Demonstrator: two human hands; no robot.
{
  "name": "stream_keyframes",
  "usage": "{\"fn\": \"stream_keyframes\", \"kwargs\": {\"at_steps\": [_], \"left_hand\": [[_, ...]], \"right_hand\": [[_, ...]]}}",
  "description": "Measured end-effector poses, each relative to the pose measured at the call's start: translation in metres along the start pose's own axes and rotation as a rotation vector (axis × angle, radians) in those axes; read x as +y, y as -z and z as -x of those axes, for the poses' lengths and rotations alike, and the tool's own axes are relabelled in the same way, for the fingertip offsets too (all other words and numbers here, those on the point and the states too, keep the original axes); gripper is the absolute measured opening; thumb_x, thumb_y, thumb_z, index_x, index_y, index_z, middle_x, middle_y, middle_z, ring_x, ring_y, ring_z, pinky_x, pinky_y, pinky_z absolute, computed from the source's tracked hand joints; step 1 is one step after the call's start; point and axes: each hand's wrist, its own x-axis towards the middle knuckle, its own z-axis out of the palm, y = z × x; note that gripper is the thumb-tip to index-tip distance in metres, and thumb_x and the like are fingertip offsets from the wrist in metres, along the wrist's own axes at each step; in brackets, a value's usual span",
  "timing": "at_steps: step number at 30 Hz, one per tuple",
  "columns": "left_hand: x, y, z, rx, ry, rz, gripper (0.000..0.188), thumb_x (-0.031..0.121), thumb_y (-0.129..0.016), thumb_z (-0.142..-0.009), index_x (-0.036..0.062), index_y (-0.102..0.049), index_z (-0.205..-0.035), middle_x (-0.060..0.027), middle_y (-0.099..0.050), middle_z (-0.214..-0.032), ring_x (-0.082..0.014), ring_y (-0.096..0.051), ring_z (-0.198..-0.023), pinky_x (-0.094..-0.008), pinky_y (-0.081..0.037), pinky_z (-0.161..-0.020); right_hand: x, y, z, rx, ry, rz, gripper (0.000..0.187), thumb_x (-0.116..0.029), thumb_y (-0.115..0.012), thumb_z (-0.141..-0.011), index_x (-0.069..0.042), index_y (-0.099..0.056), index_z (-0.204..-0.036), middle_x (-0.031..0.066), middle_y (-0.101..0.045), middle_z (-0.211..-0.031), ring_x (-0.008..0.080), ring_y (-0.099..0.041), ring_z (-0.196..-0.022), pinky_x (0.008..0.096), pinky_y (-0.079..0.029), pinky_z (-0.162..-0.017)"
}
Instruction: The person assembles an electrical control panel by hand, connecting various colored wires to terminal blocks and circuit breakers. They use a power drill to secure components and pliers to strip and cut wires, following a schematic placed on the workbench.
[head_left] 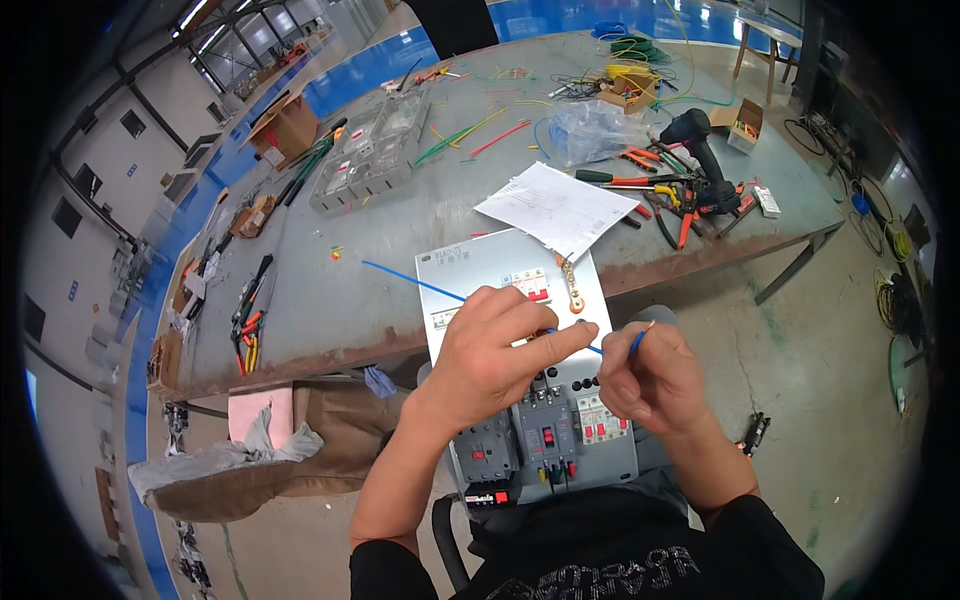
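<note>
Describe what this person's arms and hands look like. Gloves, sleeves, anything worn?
Both hands are bare: no gloves, and no rings or watch that I can see on the left hand or the right hand. The forearms are uncovered too. Black sleeves begin near the elbows, part of a black top with pale lettering across the front.

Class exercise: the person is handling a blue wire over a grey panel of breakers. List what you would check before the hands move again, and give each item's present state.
1. Left hand holds the blue wire: ok, pinched at the fingers.
2. Right hand has a grip on the wire's other end: ok.
3. Wire's end stripped: cannot tell.
4. Grey panel steady: ok, its far end rests on the table.
5. Breakers switched off: cannot tell.
6. Paper sheet off the panel: not ok, it overlaps a corner.
</note>
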Motion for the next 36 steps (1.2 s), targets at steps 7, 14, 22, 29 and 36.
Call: {"fn": "stream_keyframes", "kwargs": {"at_steps": [7, 14, 22, 29, 36], "left_hand": [[0.000, 0.001, 0.000, -0.079, -0.058, -0.030, 0.031, 0.012, -0.075, -0.080, 0.0185, -0.081, -0.110, 0.0024, -0.067, -0.091, -0.0198, -0.061, -0.084, -0.0356, -0.045, -0.076], [0.000, 0.004, -0.008, -0.129, -0.127, -0.047, 0.025, 0.014, -0.076, -0.079, 0.0149, -0.079, -0.104, 0.0013, -0.067, -0.093, -0.0193, -0.064, -0.090, -0.0380, -0.050, -0.085], [-0.002, -0.004, -0.006, -0.069, -0.122, 0.018, 0.027, 0.013, -0.076, -0.078, 0.0118, -0.078, -0.104, -0.0005, -0.066, -0.093, -0.0211, -0.064, -0.090, -0.0397, -0.051, -0.085], [0.002, -0.012, -0.004, -0.053, -0.118, 0.013, 0.029, 0.012, -0.076, -0.076, 0.0096, -0.078, -0.106, -0.0014, -0.069, -0.094, -0.0212, -0.065, -0.087, -0.0383, -0.050, -0.081], [0.008, -0.020, -0.005, 0.014, -0.109, 0.028, 0.033, 0.011, -0.076, -0.072, 0.0078, -0.077, -0.106, -0.0018, -0.070, -0.094, -0.0215, -0.065, -0.081, -0.0366, -0.048, -0.076]], "right_hand": [[0.003, 0.002, 0.006, 0.069, -0.107, 0.011, 0.048, -0.031, -0.049, -0.115, 0.007, -0.071, -0.095, 0.0013, -0.048, -0.062, 0.0086, -0.039, -0.046, 0.0264, -0.032, -0.046], [0.003, -0.003, 0.009, 0.155, -0.233, 0.054, 0.048, -0.027, -0.045, -0.115, 0.000, -0.059, -0.079, -0.0004, -0.041, -0.055, 0.0083, -0.033, -0.042, 0.0278, -0.027, -0.043], [0.006, 0.015, 0.011, 0.045, -0.264, -0.085, 0.050, -0.035, -0.049, -0.115, 0.001, -0.065, -0.086, 0.0005, -0.046, -0.060, 0.0087, -0.038, -0.044, 0.0272, -0.031, -0.044], [0.005, 0.024, 0.014, 0.001, -0.229, -0.095, 0.046, -0.035, -0.054, -0.114, 0.005, -0.071, -0.097, 0.0034, -0.054, -0.068, 0.0108, -0.045, -0.049, 0.0276, -0.036, -0.046], [0.003, 0.022, 0.016, 0.010, -0.169, -0.132, 0.047, -0.035, -0.053, -0.114, 0.006, -0.070, -0.098, 0.0053, -0.054, -0.069, 0.0122, -0.045, -0.047, 0.0285, -0.035, -0.045]]}}
